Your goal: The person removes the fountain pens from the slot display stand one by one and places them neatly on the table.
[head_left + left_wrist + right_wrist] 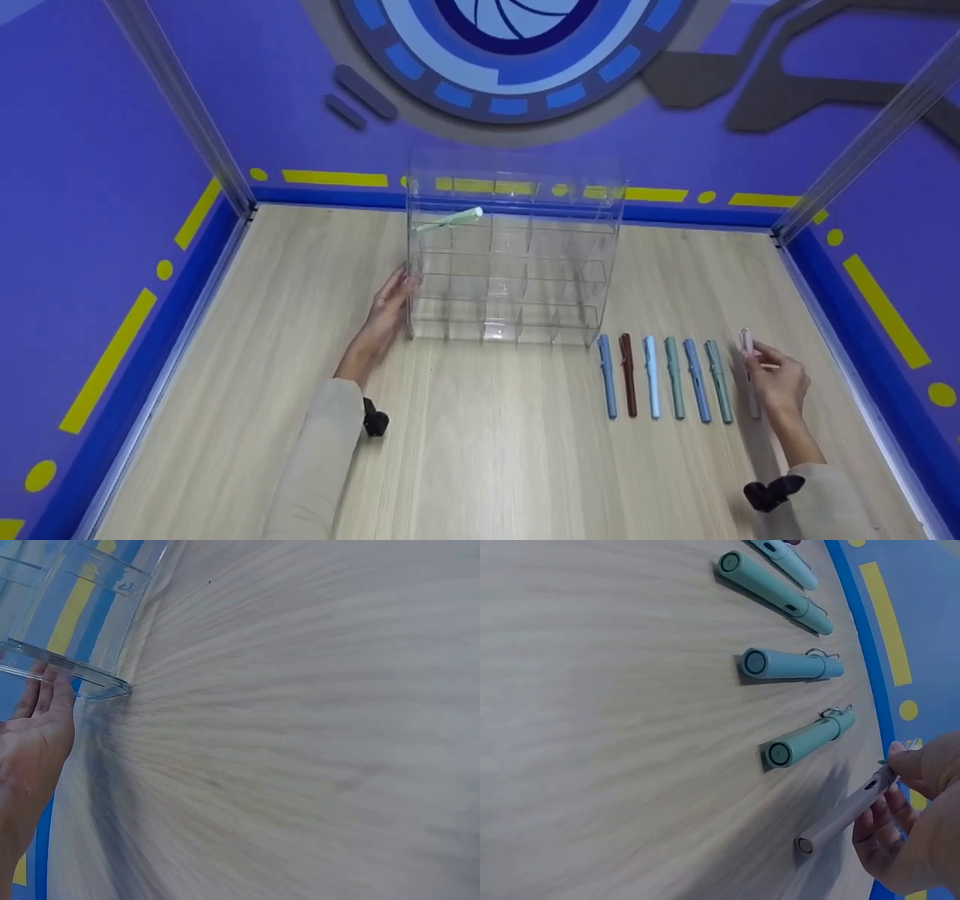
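Note:
A clear acrylic organizer [517, 262] with a grid of compartments stands on the wooden table. One mint-green pen [450, 220] lies in its top-left compartment. My left hand [401, 289] rests with straight fingers against the organizer's left side, and in the left wrist view my left hand's fingers [52, 690] touch the organizer's base edge [75, 675]. My right hand [757, 356] pinches the cap end of a pale pink pen [748, 352] at the right end of a row of pens [664, 375]. In the right wrist view the pink pen [847, 814] has its other end on the table.
Several pens lie side by side to the right of the organizer: blue, brown, light blue and green ones. A green pen [810, 739] lies nearest the pink one. Blue walls with yellow marks enclose the table on three sides, and the right wall [885, 315] is close to my right hand.

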`<state>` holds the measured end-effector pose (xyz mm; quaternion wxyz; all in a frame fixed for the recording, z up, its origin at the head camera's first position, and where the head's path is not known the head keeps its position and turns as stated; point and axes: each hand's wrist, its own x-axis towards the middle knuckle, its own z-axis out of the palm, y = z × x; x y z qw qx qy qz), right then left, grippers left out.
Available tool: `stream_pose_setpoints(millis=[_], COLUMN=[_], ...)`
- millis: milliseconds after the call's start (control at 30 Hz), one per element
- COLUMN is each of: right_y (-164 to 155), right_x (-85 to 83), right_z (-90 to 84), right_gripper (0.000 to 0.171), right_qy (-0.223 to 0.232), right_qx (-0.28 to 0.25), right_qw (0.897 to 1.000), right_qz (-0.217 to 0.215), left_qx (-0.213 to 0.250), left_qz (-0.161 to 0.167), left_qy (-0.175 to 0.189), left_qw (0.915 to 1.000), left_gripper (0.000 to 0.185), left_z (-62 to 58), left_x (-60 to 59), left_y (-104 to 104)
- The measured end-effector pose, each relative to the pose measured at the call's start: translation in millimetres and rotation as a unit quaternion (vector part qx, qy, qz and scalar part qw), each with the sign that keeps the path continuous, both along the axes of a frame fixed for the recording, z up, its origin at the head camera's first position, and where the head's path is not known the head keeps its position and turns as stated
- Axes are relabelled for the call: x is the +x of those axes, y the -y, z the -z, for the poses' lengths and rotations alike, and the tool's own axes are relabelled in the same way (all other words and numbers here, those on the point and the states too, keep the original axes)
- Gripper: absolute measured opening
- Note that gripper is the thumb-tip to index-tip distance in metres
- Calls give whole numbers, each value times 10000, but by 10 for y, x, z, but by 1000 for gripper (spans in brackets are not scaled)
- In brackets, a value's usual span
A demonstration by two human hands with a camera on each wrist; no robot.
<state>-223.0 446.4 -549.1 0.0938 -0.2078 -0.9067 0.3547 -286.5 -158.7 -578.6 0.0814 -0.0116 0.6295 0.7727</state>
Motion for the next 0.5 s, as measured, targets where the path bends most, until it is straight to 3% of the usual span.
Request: stream_pose_setpoints(millis=[500], right_y=[-9], right_x=[46], right_z=[126], right_gripper=[39], right_qy=[274], right_qx=[728], right_qw=[9969], right_qz=[-108], left_qx=[53], left_qz=[-38], left_qy=[60], left_qw=[10000], left_gripper=[65], left_z=[5], left_x=[-4], left_y=[-3])
